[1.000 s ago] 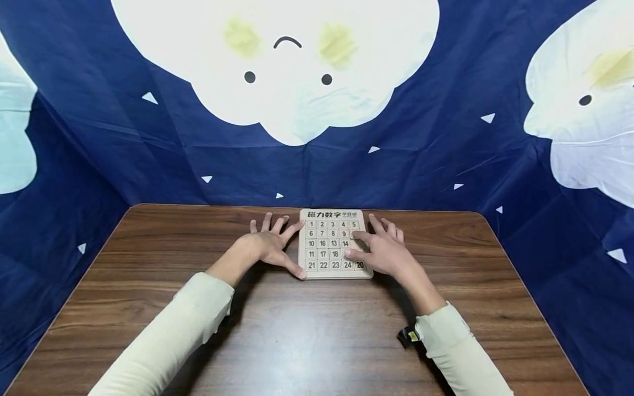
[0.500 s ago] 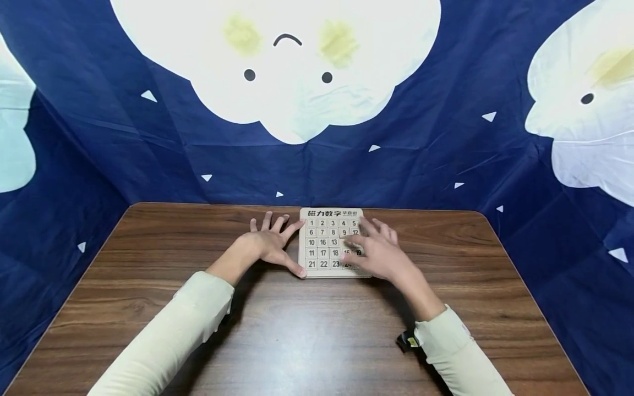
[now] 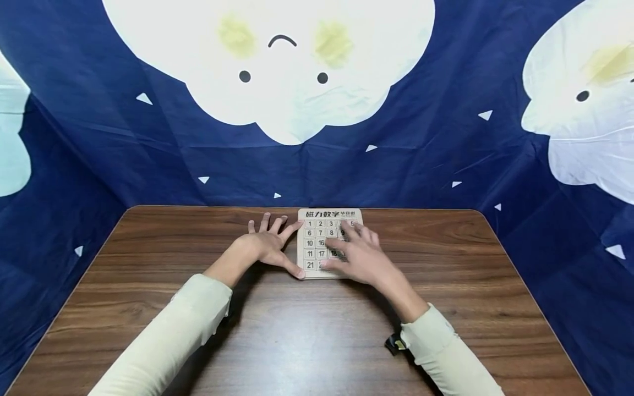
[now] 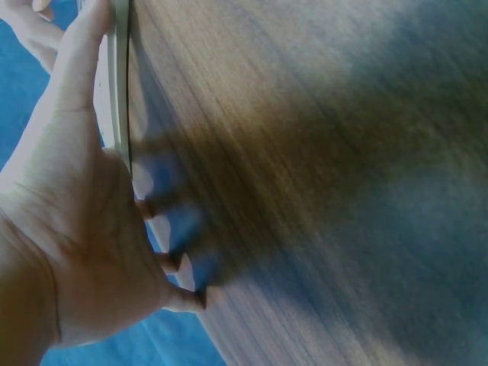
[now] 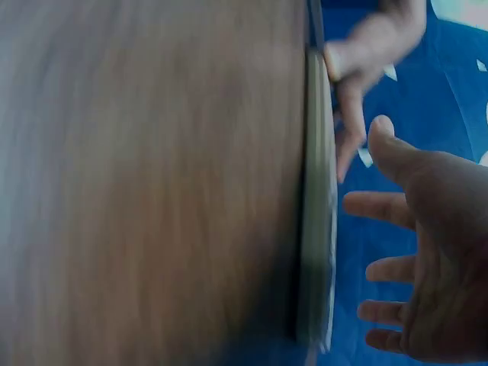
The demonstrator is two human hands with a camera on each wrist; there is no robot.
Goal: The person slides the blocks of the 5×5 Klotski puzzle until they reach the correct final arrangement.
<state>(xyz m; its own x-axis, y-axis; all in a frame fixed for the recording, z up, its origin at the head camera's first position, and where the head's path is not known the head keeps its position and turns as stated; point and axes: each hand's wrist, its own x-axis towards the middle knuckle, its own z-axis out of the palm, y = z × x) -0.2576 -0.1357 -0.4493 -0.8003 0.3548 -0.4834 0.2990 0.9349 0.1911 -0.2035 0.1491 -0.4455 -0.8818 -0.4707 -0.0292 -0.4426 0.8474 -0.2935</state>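
A pale sliding number puzzle board (image 3: 309, 248) lies flat near the table's far edge, with black characters along its top and rows of numbered tiles. My left hand (image 3: 264, 246) is spread at its left side, thumb at the lower left corner and index fingertip at the upper left edge. Over the right half of the tiles is my right hand (image 3: 364, 259), fingers extended and spread, hiding several numbers. In the right wrist view, the right hand (image 5: 450, 252) appears apart from the board's edge (image 5: 316, 213), with nothing held.
The brown wood-grain table (image 3: 297, 341) spreads around the board. Behind it hangs a dark blue cloth (image 3: 238, 165) printed with white clouds and small triangles. A small black device (image 3: 395, 344) sits at the right wrist, beside the sleeve cuff.
My right hand has moved left across the tiles, from the board's right edge towards its middle columns. Half a second ago, tile 12 showed beside tile 9. My left hand stays at the left edge.
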